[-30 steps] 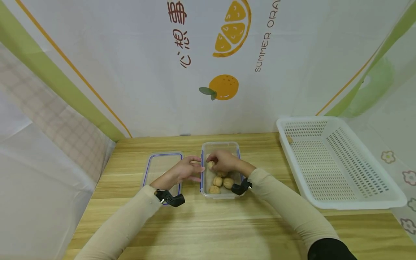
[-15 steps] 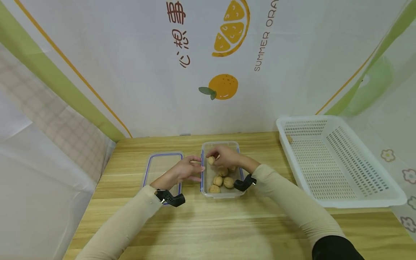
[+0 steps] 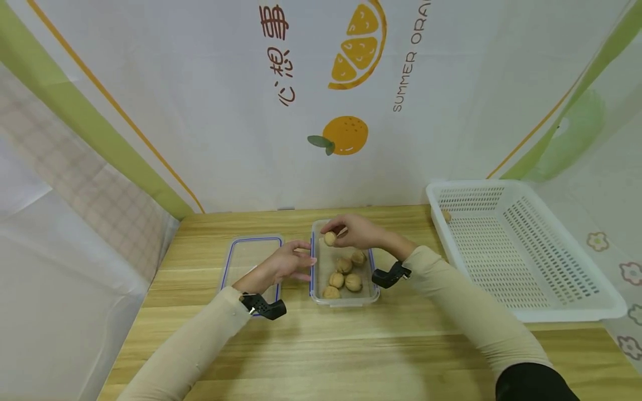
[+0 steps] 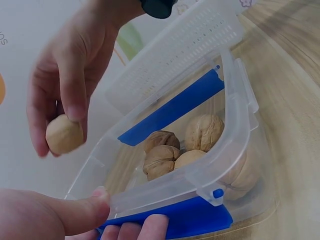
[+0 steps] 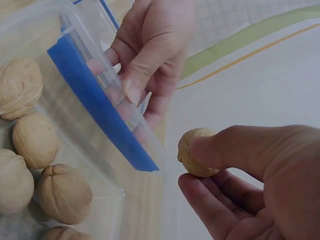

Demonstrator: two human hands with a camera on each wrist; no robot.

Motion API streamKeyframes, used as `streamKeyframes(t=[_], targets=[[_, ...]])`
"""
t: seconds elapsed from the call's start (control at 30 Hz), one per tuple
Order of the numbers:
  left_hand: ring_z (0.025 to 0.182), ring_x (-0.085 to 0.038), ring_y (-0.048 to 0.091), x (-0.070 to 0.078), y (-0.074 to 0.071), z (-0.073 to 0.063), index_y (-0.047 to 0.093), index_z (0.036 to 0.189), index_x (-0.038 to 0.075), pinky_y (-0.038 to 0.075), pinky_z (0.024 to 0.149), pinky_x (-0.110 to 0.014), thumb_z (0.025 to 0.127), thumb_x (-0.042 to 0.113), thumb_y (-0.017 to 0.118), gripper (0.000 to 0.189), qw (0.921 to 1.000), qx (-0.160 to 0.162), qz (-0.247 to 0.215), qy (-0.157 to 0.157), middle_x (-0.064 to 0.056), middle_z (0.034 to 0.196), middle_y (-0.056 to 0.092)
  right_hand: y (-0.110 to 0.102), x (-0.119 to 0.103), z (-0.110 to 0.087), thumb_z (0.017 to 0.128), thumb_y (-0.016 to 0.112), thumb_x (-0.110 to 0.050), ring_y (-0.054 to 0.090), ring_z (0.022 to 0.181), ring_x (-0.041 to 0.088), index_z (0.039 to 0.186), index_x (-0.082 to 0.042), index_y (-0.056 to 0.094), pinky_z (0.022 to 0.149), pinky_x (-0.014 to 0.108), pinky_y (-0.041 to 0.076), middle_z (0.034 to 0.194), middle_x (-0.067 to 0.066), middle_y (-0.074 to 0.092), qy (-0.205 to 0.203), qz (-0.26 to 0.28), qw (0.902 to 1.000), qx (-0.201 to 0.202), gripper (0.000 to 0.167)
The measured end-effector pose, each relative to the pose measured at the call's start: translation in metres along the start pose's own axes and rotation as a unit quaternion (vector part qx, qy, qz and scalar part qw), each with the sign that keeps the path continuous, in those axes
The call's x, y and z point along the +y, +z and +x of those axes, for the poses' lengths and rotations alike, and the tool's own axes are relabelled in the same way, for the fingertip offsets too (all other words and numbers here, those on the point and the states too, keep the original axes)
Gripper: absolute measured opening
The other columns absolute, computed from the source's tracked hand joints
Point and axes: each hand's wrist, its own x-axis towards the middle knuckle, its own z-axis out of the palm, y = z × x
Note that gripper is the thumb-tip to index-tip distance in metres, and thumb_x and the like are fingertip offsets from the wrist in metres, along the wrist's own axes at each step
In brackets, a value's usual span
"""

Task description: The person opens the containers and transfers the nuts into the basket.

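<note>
My right hand (image 3: 358,230) pinches a walnut (image 3: 330,239) between thumb and fingers, above the far end of a clear food container (image 3: 346,302). Several walnuts (image 4: 161,161) lie loosely grouped in that container, towards its near and right parts. My left hand (image 3: 287,262) grips the container's left side. In the left wrist view its thumb (image 4: 85,214) is at the rim and its fingertips touch a blue clip strip (image 4: 192,219). The right wrist view shows the held walnut (image 5: 197,152) close up, beyond the container's edge.
A clear lid (image 3: 253,239) with a blue seal lies on the wooden table (image 3: 321,351), left of the container and partly behind my left forearm. To the right stands a white slotted basket (image 3: 546,309) with a walnut (image 3: 446,215) at its far left corner. A printed curtain (image 3: 220,139) hangs behind.
My right hand has risen with the walnut from inside the container, moving away towards its far end. More walnuts now show beneath. My left hand has stayed in place.
</note>
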Motion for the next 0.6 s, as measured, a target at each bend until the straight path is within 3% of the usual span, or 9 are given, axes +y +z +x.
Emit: streamKeyframes(t=[0.3,0.6], targets=[[0.116,-0.039,0.06,0.002,0.001,-0.001,0.038,0.145,-0.006,0.062,0.088,-0.048,0.1,-0.002,0.061,0.051,1.0,0.004,0.0,-0.006,-0.031,0.135,0.048,-0.017,-0.007,-0.013,0.096,0.065,0.004,0.06,0.118,0.031,0.131,0.005,0.063,0.101,0.034,0.056,0.133,0.021,0.061,-0.016,0.017,0.9997,-0.002,0.035],[0.116,-0.037,0.06,0.001,0.0,-0.002,0.038,0.146,-0.006,0.06,0.091,-0.05,0.1,-0.003,0.061,0.051,1.0,0.001,0.002,-0.004,-0.031,0.137,0.046,-0.049,-0.01,-0.035,0.096,0.066,0.004,0.058,0.12,0.036,0.131,0.006,0.063,0.101,0.039,0.056,0.131,0.023,0.061,-0.009,0.025,0.9978,0.061,0.036]])
